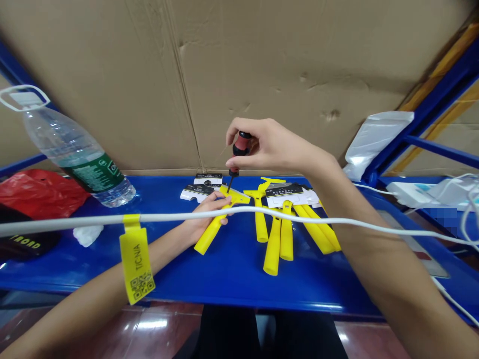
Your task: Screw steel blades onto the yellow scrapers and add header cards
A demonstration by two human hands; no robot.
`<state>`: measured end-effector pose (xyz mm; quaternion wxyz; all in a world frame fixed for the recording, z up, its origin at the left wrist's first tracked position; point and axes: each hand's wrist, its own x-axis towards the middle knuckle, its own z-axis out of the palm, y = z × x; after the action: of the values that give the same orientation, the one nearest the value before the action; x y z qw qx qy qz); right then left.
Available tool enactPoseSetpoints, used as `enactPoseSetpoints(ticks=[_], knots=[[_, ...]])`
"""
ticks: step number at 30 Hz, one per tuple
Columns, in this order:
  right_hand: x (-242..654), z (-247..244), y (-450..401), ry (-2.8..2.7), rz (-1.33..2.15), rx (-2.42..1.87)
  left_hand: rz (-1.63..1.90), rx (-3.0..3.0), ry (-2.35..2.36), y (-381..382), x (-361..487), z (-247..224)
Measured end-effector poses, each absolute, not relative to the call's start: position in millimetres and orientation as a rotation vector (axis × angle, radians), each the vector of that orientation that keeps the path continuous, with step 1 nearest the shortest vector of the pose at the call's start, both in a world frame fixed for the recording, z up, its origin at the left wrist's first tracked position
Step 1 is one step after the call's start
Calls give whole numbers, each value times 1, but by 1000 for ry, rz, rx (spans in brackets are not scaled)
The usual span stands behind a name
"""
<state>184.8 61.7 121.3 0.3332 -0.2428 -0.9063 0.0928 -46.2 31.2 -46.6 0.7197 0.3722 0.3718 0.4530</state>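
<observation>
My left hand [205, 213] is closed around a yellow scraper [210, 233], whose wide head points away from me and whose handle slants down to the left. Above it, my right hand [262, 142] grips a red and black screwdriver [241, 144] by its handle. The screwdriver stands nearly upright, with its tip at the scraper's head; any screw there is too small to make out. Several more yellow scrapers and handles [274, 247] lie on the blue table to the right. Black and white packets [202, 192] lie just behind my left hand, and another card [286, 194] rests on the handles.
A white cable [179, 217] with a yellow tag [136, 264] crosses the view in front of my arms. A large water bottle [93, 164] leans at the left beside a red bag [45, 192]. Cardboard [262, 65] stands behind the blue table [232, 279]. A power strip [411, 193] sits at the right.
</observation>
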Motion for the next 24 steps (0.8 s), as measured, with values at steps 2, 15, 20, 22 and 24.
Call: enactPoseSetpoints(ticks=[2, 15, 20, 22, 24], knots=[[184, 121, 61, -2358, 218, -632, 997, 833, 823, 31, -46, -48], [179, 116, 64, -2336, 217, -645, 975, 847, 811, 33, -48, -49], [178, 112, 67, -2384, 365, -558, 966, 771, 833, 36, -48, -44], [177, 112, 66, -2385, 414, -526, 986, 749, 823, 36, -49, -42], [175, 113, 66, -2374, 392, -535, 983, 751, 818, 35, -49, -41]])
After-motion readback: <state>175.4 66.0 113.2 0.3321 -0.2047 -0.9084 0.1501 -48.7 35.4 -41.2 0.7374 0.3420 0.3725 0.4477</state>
